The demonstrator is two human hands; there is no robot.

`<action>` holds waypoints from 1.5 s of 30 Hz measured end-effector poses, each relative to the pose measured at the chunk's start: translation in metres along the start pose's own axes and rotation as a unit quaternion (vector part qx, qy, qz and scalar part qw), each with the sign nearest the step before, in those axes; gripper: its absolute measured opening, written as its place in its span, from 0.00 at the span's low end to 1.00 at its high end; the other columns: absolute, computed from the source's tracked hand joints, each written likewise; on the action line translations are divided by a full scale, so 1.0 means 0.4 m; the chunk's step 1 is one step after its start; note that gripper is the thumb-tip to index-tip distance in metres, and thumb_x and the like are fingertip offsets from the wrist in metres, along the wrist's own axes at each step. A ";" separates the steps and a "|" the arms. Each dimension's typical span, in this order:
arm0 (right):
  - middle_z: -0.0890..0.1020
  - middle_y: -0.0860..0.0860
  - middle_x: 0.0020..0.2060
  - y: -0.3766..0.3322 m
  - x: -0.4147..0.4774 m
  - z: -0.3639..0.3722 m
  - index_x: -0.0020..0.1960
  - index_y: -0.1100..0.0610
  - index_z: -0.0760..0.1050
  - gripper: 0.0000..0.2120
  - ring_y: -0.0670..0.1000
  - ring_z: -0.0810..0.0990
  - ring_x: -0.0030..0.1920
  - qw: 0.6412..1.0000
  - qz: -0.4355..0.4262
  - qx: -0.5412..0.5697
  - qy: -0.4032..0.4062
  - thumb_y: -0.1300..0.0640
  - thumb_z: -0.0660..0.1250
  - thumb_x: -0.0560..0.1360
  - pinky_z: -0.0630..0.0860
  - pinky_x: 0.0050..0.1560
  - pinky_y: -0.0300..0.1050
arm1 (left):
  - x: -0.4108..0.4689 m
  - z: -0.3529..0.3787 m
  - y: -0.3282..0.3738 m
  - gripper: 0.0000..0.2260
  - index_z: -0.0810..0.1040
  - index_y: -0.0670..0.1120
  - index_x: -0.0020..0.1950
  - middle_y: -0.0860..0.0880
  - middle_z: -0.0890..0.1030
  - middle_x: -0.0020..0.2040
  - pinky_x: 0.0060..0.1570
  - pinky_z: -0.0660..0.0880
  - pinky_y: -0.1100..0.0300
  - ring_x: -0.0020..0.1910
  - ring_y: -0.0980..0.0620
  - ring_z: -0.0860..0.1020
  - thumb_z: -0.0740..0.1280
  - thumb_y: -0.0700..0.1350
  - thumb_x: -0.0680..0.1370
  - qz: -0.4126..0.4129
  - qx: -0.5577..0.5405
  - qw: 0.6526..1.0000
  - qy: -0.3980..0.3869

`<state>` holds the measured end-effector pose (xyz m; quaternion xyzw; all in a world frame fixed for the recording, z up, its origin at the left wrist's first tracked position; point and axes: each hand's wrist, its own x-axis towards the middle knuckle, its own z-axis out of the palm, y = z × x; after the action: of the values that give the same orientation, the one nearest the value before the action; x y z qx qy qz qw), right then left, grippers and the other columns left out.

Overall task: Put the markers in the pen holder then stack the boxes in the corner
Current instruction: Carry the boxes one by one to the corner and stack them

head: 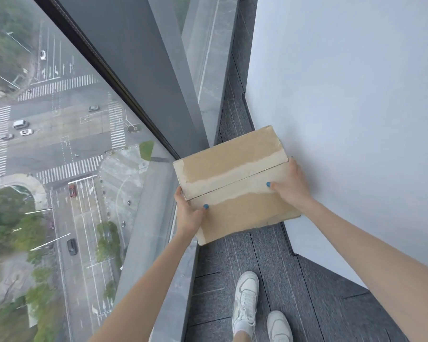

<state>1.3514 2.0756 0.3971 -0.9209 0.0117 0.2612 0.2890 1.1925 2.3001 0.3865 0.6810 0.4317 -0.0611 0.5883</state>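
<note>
- Stacking is judged to be the step in hand: a cardboard box [235,183] is held over the narrow strip of floor between the window and the white wall, so the marker part of the task is not in evidence; neither markers nor a pen holder can be seen
- The left hand [189,213] is clamped on the box's near-left edge, thumb laid on top and fingers hidden beneath
- The right hand [290,185] is closed on the right edge, thumb on the lid and fingertips curled over the far side, just beside the wall [356,107]
- Whether the box is resting on another box, on the floor or is held in the air cannot be told; nothing under it is visible
- The next move is judged to call for a level lowering into the far corner, with the right side kept off the wall and the left side off the stone sill [181,280], and the fingers slid out last
- The box is flat and rectangular, of matt brown card; pale torn patches where tape has been stripped run along the centre seam between two closed flaps
- The floor [269,255] is covered in ribbed grey carpet tiles; the wall is smooth and painted; the window glass [84,169] is framed in dark metal
- White trainers [245,299] are planted on the carpet at the near edge
</note>
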 end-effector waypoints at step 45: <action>0.76 0.49 0.56 0.051 -0.209 0.094 0.67 0.56 0.60 0.30 0.51 0.75 0.53 0.920 0.167 0.355 0.028 0.61 0.72 0.71 0.71 0.57 0.47 | 0.017 0.028 0.142 0.20 0.64 0.47 0.53 0.52 0.74 0.49 0.46 0.75 0.48 0.46 0.44 0.76 0.72 0.52 0.72 0.066 0.263 0.962 0.012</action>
<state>1.2577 2.0680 0.4009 -0.7497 0.2651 0.2588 0.5483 1.2388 2.2975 0.4216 0.8394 0.3619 -0.1252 0.3857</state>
